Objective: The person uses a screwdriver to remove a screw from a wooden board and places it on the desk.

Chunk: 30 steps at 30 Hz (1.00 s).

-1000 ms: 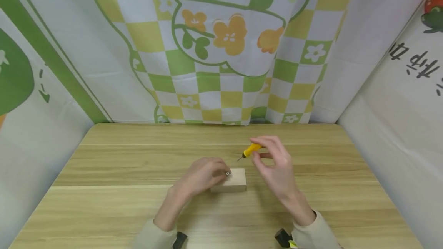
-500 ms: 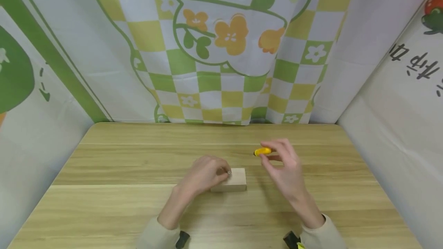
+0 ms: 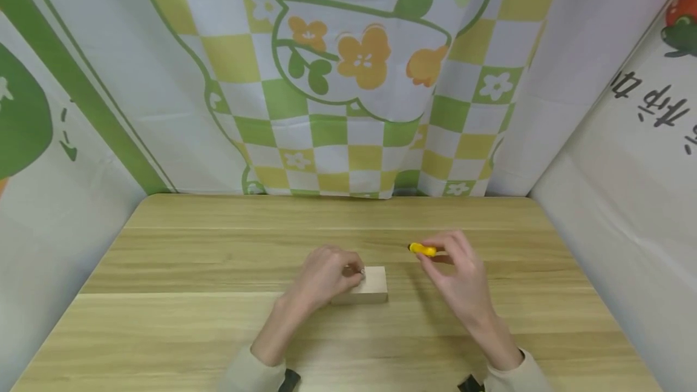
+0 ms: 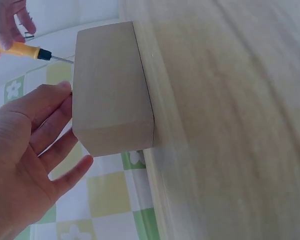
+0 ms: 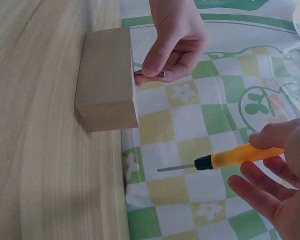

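Observation:
A pale wooden block (image 3: 377, 280) lies on the table in front of the person. My left hand (image 3: 323, 274) covers its left part, thumb and forefinger pinching a small metal screw (image 5: 162, 74) that stands on the block's top face, its head sticking out past the fingertips. Off to the right, my right hand (image 3: 460, 277) holds a yellow screwdriver (image 3: 423, 250) by the handle, raised above the table. The right wrist view shows its black collar and thin metal shaft, with the tip apart from the screw. From the head, that shaft is barely visible.
The wood-grain table (image 3: 179, 325) extends around the block on all sides. A checked, flowered curtain (image 3: 327, 138) hangs along its back edge, and white printed sheets (image 3: 621, 198) flank it left and right.
My right hand has drawn the screwdriver rightward and slightly nearer the person, away from the screw, and the handle has turned. The left hand stays at the block, pinching the screw.

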Each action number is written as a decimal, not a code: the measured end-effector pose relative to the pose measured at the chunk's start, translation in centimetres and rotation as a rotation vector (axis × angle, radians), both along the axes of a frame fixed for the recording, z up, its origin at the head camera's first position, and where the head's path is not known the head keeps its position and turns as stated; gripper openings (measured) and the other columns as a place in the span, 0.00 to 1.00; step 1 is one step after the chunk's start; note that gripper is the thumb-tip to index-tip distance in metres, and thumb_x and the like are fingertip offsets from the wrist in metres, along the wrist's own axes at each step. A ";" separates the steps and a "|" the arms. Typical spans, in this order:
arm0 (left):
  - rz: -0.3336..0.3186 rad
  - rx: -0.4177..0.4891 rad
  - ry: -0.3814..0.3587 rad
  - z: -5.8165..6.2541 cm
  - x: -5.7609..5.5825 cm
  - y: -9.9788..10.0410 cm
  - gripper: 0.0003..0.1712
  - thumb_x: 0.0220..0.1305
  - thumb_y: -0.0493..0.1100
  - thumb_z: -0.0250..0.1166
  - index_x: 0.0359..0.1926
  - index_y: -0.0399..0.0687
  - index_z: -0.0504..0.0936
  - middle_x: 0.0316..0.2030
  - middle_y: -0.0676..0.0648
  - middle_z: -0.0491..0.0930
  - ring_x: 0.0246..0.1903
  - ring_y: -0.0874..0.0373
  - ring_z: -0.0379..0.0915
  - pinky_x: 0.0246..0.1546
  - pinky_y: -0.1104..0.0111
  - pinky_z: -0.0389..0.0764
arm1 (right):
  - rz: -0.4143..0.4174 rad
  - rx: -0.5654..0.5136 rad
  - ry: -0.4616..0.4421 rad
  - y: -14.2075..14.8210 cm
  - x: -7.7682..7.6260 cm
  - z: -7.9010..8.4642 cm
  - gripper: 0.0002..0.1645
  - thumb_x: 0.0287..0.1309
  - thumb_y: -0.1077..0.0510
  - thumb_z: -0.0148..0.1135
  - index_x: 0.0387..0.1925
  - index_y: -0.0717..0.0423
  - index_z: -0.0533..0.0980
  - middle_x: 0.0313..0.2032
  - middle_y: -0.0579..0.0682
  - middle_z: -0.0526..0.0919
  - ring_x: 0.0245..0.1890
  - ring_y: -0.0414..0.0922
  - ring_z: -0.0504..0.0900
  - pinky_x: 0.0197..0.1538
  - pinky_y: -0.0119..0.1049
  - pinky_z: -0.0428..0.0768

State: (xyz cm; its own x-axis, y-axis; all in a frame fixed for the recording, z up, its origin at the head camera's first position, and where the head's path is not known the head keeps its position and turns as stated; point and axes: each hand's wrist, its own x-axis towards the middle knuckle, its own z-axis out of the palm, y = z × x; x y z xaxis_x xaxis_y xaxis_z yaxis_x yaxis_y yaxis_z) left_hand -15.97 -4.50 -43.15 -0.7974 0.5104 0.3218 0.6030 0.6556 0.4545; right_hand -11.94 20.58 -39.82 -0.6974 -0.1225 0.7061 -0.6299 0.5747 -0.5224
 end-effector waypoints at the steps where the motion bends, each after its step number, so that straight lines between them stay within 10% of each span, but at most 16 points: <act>1: 0.002 0.016 -0.005 0.0 0.0 0.0 0.02 0.57 0.44 0.72 0.29 0.58 0.87 0.28 0.60 0.86 0.31 0.66 0.81 0.36 0.73 0.79 | -0.005 0.008 0.003 0.1 0.0 -0.1 0.19 0.40 0.78 0.74 0.37 0.64 0.81 0.39 0.53 0.80 0.37 0.40 0.80 0.40 0.24 0.85; 30: 0.218 0.063 -0.293 1.5 0.5 -5.0 0.12 0.61 0.48 0.70 0.46 0.55 0.87 0.36 0.57 0.88 0.40 0.57 0.84 0.45 0.58 0.83 | -0.046 0.157 0.002 1.3 0.3 -2.5 0.23 0.33 0.78 0.77 0.33 0.59 0.79 0.34 0.46 0.79 0.34 0.39 0.81 0.40 0.19 0.82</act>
